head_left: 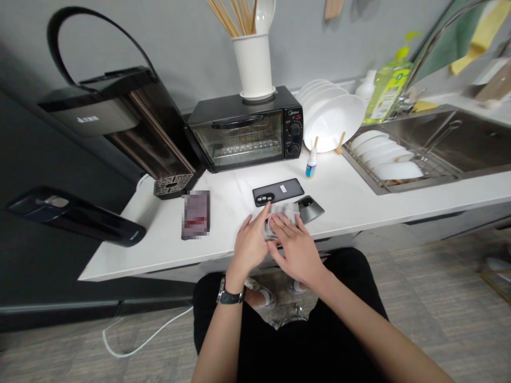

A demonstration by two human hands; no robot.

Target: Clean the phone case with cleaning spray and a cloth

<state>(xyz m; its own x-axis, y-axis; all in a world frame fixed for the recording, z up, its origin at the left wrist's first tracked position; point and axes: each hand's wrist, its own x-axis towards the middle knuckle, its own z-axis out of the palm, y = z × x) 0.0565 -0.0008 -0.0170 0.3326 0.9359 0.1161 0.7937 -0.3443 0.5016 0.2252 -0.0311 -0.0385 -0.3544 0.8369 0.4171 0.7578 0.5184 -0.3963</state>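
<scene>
A dark grey smartphone (312, 211) lies at the counter's front edge, its camera end sticking out to the right of a crumpled pale grey cloth (288, 208). My right hand (297, 247) presses the cloth down onto the phone with its fingers. From the left, my left hand (250, 242) grips the phone's other end, which the cloth and fingers mostly hide. Just behind both lies a black phone case (278, 191) with camera cut-outs and a small white label. Farther back stands a little white spray bottle (311, 164) with a blue label.
A black toaster oven (247, 133) stands behind, with a white utensil holder (253, 64) on top. White plates (333, 119) and a sink (451, 138) are at right. On the left are a water dispenser (147, 127), a dark bottle (80, 215) and a blurred-out packet (196, 214).
</scene>
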